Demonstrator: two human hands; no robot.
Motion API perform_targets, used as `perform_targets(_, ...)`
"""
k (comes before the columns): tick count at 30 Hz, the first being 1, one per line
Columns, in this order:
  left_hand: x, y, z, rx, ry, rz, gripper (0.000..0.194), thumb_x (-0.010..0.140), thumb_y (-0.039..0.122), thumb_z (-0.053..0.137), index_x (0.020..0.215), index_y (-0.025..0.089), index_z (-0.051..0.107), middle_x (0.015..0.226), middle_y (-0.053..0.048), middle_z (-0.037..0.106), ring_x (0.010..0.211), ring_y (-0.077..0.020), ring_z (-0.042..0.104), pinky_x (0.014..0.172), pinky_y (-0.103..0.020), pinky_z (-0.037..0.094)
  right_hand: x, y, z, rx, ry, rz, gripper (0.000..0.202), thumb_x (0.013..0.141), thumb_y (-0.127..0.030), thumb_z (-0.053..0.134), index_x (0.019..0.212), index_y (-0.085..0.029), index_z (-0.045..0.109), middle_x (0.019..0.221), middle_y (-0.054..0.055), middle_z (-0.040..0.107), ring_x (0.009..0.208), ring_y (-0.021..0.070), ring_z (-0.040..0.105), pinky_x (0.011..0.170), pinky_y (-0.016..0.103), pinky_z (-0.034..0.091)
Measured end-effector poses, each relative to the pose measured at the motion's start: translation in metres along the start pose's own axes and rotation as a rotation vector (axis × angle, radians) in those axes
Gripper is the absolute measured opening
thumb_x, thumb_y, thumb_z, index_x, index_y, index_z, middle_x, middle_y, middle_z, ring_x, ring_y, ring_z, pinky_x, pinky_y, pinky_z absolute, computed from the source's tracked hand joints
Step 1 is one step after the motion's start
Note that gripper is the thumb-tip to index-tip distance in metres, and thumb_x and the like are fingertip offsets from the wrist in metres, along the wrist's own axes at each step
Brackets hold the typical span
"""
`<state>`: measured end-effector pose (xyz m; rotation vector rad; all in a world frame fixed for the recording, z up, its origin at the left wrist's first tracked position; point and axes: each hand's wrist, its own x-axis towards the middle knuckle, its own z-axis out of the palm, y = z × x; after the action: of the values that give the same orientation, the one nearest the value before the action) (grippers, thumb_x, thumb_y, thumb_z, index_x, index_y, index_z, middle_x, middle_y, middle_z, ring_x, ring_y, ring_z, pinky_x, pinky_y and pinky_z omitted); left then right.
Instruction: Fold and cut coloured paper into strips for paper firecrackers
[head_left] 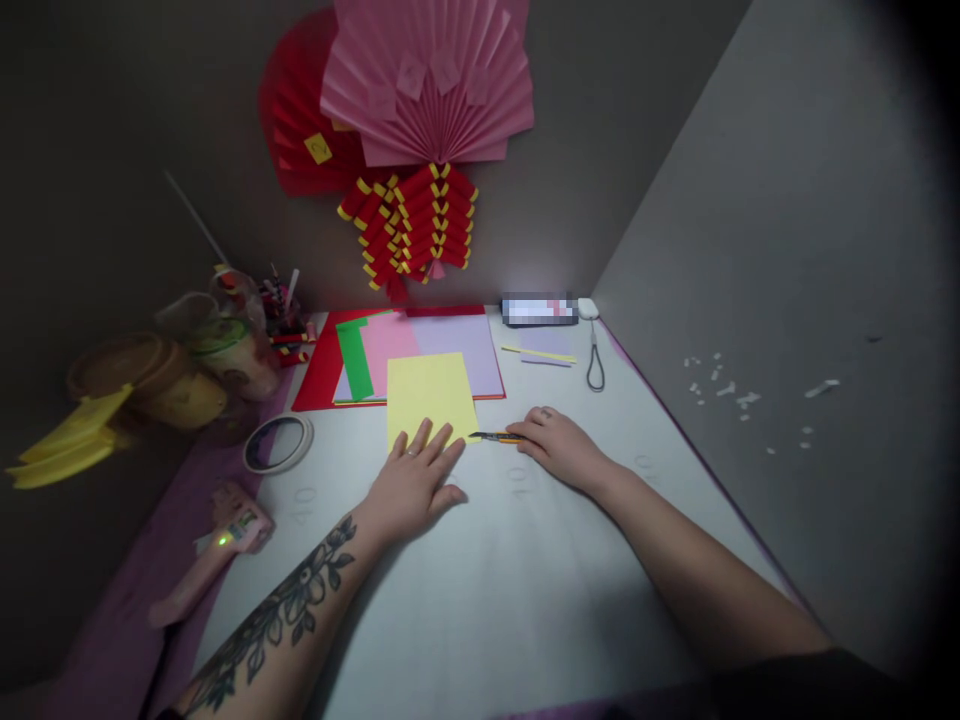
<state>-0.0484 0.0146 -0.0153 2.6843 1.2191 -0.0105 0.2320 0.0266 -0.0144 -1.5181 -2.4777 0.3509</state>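
My left hand (418,485) lies flat with fingers spread, its fingertips on the lower edge of a yellow sheet of paper (430,385). My right hand (559,447) rests on the table to the right, its fingers closed on a utility knife (496,437) with an orange and black body. The knife's tip points left and reaches the sheet's lower right corner. Behind the yellow sheet lie a lilac sheet (457,350), a pink sheet (388,340) and a green strip (355,360), on top of a red sheet (319,375).
A roll of tape (304,455) and a pink glue gun (214,560) with a green light lie at left, near plastic cups (172,380). Thin paper strips (540,354) and a white tag with a cord (589,309) are at back right. Pink paper fans (427,90) hang on the wall.
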Motion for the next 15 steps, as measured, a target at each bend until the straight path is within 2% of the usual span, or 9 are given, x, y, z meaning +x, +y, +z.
perform_targets(6,0.0,-0.001,-0.002,-0.001,-0.006,-0.007,0.065,0.092,0.059,0.031,0.148,0.028,0.025,0.156,-0.005,0.02,0.143,-0.0351,0.011,0.108,-0.06,0.022,-0.001,-0.008,-0.006,-0.11,-0.043,0.029,0.029,0.088,-0.02,0.056,0.115,-0.026,0.063,0.096,0.007,0.055,0.089,0.0213,0.051,0.08,0.033,0.042)
perform_targets(9,0.001,0.001,-0.002,-0.001,-0.017,-0.022,0.064,0.092,0.059,0.03,0.147,0.029,0.025,0.156,-0.004,0.019,0.143,-0.0351,0.011,0.108,-0.06,0.021,-0.003,-0.008,-0.007,-0.092,-0.037,0.04,0.029,0.087,-0.018,0.057,0.114,-0.026,0.064,0.095,0.007,0.055,0.089,0.0204,0.052,0.08,0.032,0.043)
perform_targets(15,0.006,0.013,-0.002,0.02,-0.021,-0.123,0.066,0.088,0.063,0.036,0.147,0.035,0.026,0.156,-0.003,0.019,0.141,-0.0431,0.007,0.104,-0.068,0.018,-0.004,-0.006,-0.004,-0.003,-0.021,0.017,0.028,0.088,-0.018,0.056,0.113,-0.025,0.064,0.096,0.006,0.056,0.091,0.0196,0.053,0.08,0.031,0.043)
